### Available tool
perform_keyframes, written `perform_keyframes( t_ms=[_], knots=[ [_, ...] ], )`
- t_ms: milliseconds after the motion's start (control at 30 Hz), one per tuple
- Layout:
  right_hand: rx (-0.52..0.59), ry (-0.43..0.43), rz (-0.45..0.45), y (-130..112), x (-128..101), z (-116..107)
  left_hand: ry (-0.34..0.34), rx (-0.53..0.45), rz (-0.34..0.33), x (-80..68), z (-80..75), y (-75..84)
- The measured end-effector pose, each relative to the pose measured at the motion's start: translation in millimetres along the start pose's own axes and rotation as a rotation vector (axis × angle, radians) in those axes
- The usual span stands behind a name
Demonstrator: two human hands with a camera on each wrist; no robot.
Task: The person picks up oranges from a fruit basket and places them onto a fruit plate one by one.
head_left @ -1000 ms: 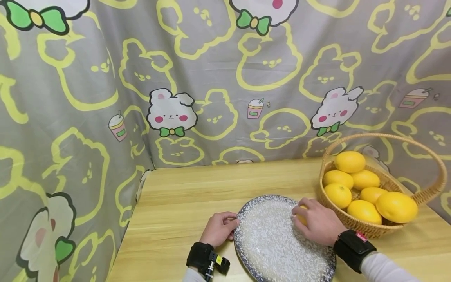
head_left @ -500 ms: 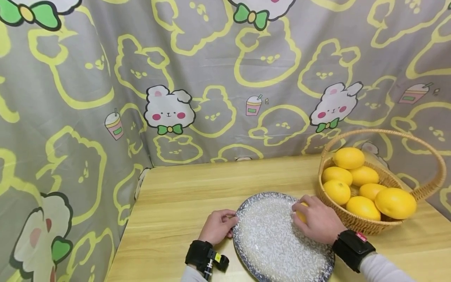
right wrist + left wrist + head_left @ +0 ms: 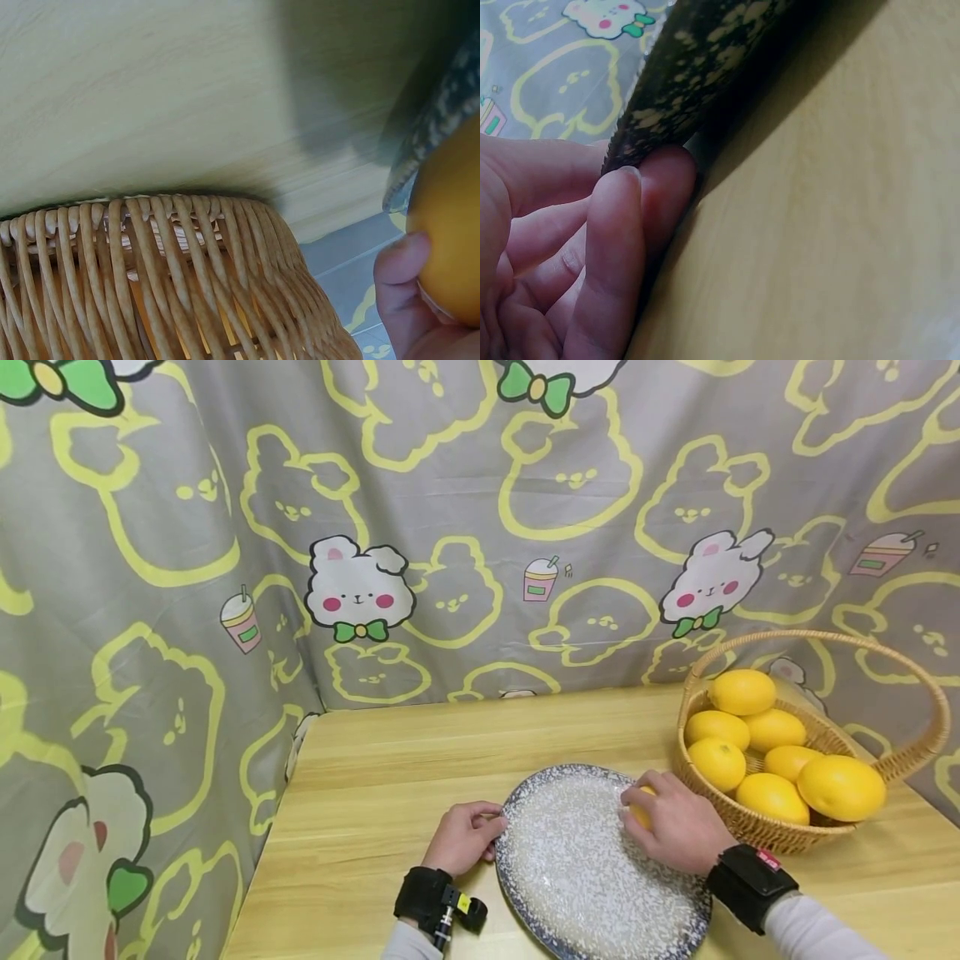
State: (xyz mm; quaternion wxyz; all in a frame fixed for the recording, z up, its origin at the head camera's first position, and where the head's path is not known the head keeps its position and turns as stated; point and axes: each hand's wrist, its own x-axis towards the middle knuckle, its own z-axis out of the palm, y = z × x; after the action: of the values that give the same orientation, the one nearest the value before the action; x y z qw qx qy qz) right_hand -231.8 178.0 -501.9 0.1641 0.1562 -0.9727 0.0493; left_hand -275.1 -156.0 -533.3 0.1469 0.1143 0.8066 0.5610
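- A yellow fruit point(image 3: 640, 811) sits at the right edge of the speckled plate point(image 3: 585, 868), mostly hidden under the right hand point(image 3: 675, 831).
- The right hand lies palm down over the fruit with its fingers curled round it; the right wrist view shows a fingertip point(image 3: 397, 259) pressed against the peel.
- The left hand point(image 3: 463, 839) pinches the plate's left rim, fingers bent; in the left wrist view the fingertips point(image 3: 664, 176) tuck under the rim's dark underside.
- The plate lies on the wooden table point(image 3: 420, 760).
- A wicker basket point(image 3: 780, 835) of yellow fruits point(image 3: 840, 787) stands just beside the plate's right side, close behind the right hand.
- A patterned curtain point(image 3: 450, 527) hangs behind the table.
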Motion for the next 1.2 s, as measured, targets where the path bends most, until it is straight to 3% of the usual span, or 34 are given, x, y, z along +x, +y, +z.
perform_keyframes(
  t_ms=[1200],
  knots=[
    [0.019,-0.057,0.002,-6,1,-10,0.001,-0.003,0.002,0.6,0.5,-3.3]
  ],
)
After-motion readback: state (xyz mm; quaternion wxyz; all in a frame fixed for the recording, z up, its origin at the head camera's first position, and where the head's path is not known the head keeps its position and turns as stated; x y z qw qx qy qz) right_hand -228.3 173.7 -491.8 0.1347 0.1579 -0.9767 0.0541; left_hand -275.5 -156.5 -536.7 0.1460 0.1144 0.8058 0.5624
